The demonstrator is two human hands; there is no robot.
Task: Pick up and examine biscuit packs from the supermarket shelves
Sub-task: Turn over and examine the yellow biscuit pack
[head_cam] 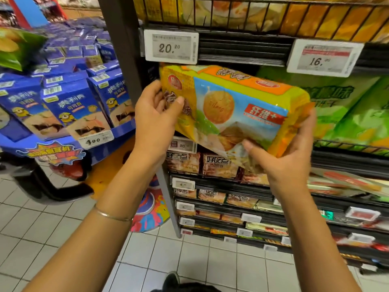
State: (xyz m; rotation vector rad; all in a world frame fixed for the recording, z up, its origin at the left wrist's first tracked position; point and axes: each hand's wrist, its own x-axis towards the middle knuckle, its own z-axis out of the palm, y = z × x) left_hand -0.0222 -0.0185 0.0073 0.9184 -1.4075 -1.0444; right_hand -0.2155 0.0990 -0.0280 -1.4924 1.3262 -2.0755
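A supermarket aisle with a pale tiled floor (63,239). At the left of the frame, blue boxes (71,106) stand on a display. In the centre, the left hand (155,121) grips the left end of a yellow biscuit pack (231,106), thumb on its printed face. The pack is held in front of the shelves (242,49), below price tags reading 20 (171,47) and 16 (324,57). Its long axis runs left to right, the right end lower, its face towards the camera. The right hand (288,161) clasps the lower right end.
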